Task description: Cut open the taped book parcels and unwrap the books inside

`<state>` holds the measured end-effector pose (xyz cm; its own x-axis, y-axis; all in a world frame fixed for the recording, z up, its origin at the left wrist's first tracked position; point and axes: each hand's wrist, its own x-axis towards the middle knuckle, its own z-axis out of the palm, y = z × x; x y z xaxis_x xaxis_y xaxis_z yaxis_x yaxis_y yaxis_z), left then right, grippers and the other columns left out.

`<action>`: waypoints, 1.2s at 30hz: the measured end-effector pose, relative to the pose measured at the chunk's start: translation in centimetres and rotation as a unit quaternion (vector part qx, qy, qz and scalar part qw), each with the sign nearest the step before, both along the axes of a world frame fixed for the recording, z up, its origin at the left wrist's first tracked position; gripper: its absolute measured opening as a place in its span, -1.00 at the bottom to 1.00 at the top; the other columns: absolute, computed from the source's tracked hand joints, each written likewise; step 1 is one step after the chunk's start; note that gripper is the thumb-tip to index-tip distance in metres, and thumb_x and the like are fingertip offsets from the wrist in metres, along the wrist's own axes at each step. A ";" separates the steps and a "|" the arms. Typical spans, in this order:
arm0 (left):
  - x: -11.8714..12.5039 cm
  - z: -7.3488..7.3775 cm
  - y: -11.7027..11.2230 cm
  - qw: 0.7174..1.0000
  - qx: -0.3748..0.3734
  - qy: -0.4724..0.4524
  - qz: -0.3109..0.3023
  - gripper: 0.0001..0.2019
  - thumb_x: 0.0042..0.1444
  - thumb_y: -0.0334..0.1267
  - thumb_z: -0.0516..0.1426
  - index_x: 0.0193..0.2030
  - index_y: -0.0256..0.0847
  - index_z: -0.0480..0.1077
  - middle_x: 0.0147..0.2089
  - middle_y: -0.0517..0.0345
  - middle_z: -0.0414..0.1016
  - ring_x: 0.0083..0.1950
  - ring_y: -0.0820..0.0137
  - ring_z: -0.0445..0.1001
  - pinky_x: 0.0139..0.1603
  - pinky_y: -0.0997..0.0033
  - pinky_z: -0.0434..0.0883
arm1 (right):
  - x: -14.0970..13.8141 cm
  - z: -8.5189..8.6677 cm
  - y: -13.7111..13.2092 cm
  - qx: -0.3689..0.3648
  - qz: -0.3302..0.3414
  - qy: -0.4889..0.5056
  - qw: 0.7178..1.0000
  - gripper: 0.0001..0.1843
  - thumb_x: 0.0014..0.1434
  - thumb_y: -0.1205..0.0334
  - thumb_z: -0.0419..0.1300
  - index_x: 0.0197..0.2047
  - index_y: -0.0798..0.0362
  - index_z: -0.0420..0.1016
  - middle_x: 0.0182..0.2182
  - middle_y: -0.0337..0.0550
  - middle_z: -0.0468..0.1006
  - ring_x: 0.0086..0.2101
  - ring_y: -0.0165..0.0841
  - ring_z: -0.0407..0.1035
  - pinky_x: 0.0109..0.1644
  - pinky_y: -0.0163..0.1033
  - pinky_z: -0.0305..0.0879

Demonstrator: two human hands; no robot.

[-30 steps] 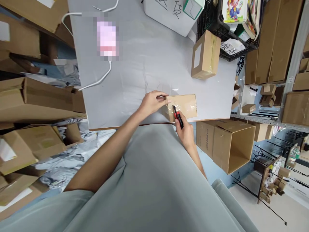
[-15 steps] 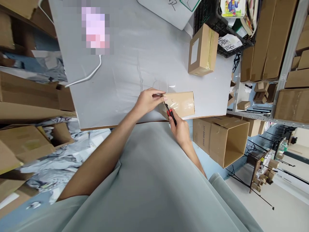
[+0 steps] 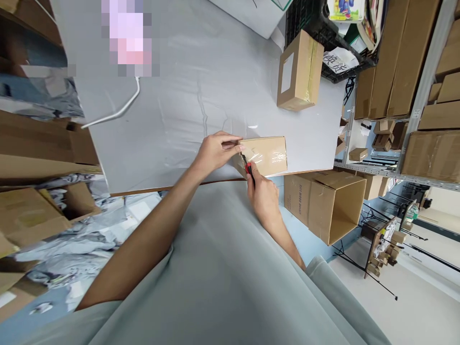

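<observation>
Where the right hand meets the cutter, its fingers are curled tight round the red-and-black handle, and the tip rests against the near left corner of the box. Whether the blade is out cannot be told.

- Left hand: fingers together, clamped on the left end of the box, fingertips on its top edge, just left of the cutter tip.
- Box: brown card with clear tape across the top. It lies flat just beyond the right fingers and to the right of the left fingers.
- Table: grey top under both hands. The box sits at its near edge.
- Cable: white, on the table well to the left of the left fingers.
- Second box: taped brown card with a pale label, standing well beyond the right fingers, apart from the first.
- Crate: black, past the second box.
- Carton: large and open, on the floor just right of the right hand, below the table edge.
- Shelves: far right, stacked with cartons.
- Bags: grey, heaped on the floor far left among more cartons.
</observation>
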<state>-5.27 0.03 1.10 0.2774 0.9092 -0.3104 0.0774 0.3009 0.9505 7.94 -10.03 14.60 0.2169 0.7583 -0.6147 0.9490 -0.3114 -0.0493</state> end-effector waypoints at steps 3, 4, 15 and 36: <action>0.1 0.1 -0.1 1.000 0.006 0.010 0.002 -0.57 0.18 0.06 0.39 0.09 -0.11 0.74 0.12 0.02 0.70 0.06 0.14 0.70 0.36 0.00 0.62 | -0.2 0.5 0.7 -0.011 0.006 -0.011 1.000 -0.37 0.67 0.07 -0.17 0.70 -0.19 0.08 -0.09 -0.02 0.77 -0.16 -0.06 0.68 -0.02 -0.06 0.52; 0.2 0.2 -0.1 1.000 0.006 0.017 0.002 -0.59 0.18 0.04 0.39 0.08 -0.11 0.74 0.12 0.04 0.71 0.07 0.13 0.70 0.36 0.01 0.62 | -0.2 0.6 0.8 -0.011 0.007 -0.013 1.000 -0.37 0.67 0.07 -0.17 0.70 -0.19 0.08 -0.11 -0.02 0.77 -0.16 -0.05 0.68 -0.02 -0.05 0.52; 0.9 1.9 -0.8 0.998 -0.005 0.046 0.037 -0.74 0.20 -0.16 0.34 0.00 -0.07 0.76 0.11 0.13 0.75 0.09 0.17 0.72 0.32 0.12 0.64 | -1.3 1.4 1.3 -0.086 0.016 -0.058 0.994 -0.35 0.67 0.11 -0.20 0.73 -0.12 -0.01 -0.05 0.09 0.77 -0.12 -0.01 0.69 0.02 0.00 0.54; 1.9 1.0 -1.8 0.996 0.022 0.076 0.047 -0.78 0.18 -0.20 0.35 -0.06 -0.14 0.75 0.01 0.08 0.78 -0.04 0.24 0.76 0.17 0.21 0.71 | -1.0 2.3 -2.2 -0.169 0.018 -0.096 0.981 -0.35 0.65 0.28 -0.13 0.71 -0.21 0.01 -0.06 0.01 0.76 -0.08 -0.19 0.71 -0.02 -0.19 0.49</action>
<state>-3.37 -1.77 2.09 0.1439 0.9427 -0.3009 0.1953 0.2710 0.9426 6.98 -12.22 16.94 0.3313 0.5278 -0.7821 0.9409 -0.2461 0.2325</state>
